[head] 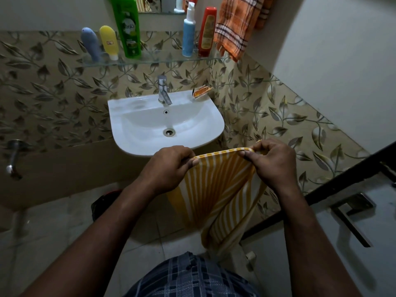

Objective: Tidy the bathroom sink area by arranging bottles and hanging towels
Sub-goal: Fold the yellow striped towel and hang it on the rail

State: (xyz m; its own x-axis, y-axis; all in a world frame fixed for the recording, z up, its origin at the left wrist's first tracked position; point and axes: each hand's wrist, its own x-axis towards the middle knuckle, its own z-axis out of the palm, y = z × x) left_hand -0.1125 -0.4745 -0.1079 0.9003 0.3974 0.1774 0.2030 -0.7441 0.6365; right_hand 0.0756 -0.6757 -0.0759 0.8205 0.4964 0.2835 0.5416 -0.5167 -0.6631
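Both the left hand [171, 166] and right hand [272, 161] pinch the yellow striped towel [216, 189] by its top edge between closed fingers, its length hanging below them, so a loosened pinch could drop it to the floor [53, 232].

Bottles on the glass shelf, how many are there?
5, left to right: grey-blue tube, yellow tube, green shampoo bottle, blue-and-white pump bottle, red bottle. None looks hidden.

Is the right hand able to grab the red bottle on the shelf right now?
Probably not right away. The right hand is pinching the yellow striped towel together with the left hand, so it is busy. The red bottle stands uncovered on the glass shelf, but higher up, beyond the sink.
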